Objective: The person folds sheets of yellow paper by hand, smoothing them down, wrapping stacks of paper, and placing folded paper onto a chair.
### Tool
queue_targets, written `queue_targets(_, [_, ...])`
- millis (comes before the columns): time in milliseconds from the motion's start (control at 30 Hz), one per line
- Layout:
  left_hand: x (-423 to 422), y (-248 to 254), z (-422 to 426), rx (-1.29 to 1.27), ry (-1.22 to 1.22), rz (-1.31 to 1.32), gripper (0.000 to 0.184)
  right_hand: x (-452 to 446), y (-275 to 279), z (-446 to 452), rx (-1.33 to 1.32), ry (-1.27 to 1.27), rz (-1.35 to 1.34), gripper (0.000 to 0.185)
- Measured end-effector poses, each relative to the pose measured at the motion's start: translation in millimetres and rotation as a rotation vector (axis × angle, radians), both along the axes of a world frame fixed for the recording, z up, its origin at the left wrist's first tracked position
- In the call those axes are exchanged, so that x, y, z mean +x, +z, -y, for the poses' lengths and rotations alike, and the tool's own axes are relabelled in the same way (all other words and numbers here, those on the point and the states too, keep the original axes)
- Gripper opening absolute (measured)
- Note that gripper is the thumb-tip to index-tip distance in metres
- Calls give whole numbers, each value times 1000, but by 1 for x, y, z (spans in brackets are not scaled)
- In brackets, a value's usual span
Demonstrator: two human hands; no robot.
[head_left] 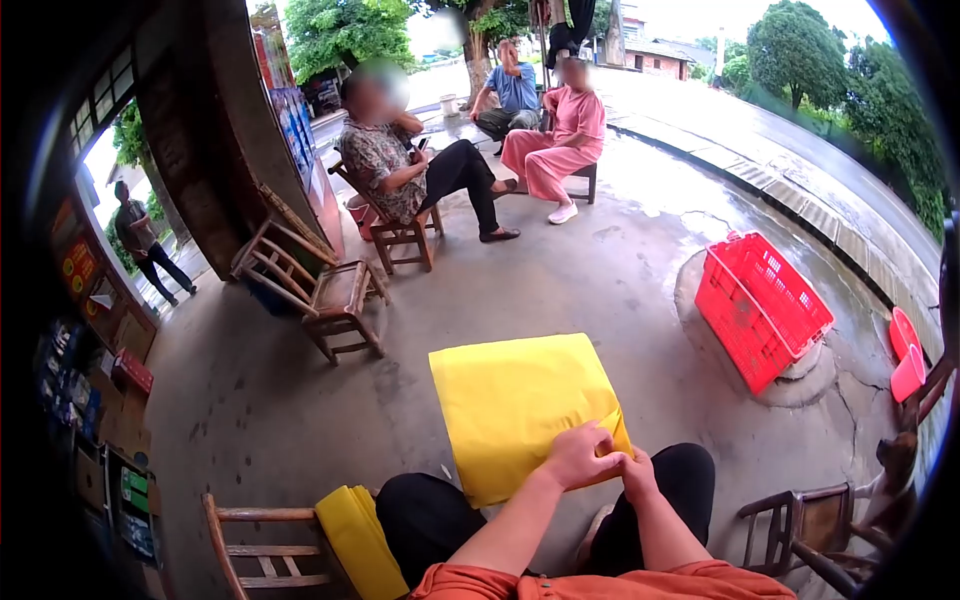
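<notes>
A large yellow sheet, cloth or paper, I cannot tell which, spreads over my lap and out past my knees. My left hand is closed on its right edge, the fingers bunching a raised fold there. Right beside it, my right hand pinches the same edge near the corner. The two hands touch or nearly touch, and the fingertips are partly hidden. More folded yellow material lies on a wooden chair at my left.
Ahead stands an empty wooden chair. A red plastic crate rests on the floor to the right, with red basins beyond. Several people sit further off, one on a chair; another person is by the left doorway.
</notes>
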State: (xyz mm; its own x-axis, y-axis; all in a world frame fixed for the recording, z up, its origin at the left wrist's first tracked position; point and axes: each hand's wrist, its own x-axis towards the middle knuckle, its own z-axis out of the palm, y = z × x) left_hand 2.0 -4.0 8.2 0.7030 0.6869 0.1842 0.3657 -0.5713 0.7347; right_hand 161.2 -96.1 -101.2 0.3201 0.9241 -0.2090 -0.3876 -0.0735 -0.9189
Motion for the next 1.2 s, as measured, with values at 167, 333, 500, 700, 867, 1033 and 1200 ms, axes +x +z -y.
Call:
queue_targets(167, [1, 8, 2, -3, 1, -38, 39, -1, -3, -1, 12, 2, -7, 30])
queue_targets(333, [3, 15, 4, -8, 36, -74, 40, -6, 3, 0, 30, -4, -31, 30])
queue_targets(500, [4, 17, 4, -24, 45, -88, 40, -7, 1, -2, -39, -18, 41, 28])
queue_targets(700, [3, 8, 3, -15, 47, -37, 38, -9, 7, -2, -27, 15, 24, 33])
queue_targets(867, [2, 5, 3, -19, 40, 22, 33, -11, 11, -5, -113, 5, 39, 33])
queue_targets(1033, [2, 3, 2, 2, 27, 28, 28, -13, 5, -6, -104, -13, 55, 34])
queue_targets(1200, [3, 6, 5, -9, 43, 61, 26, -14, 8, -6, -73, 10, 52, 31])
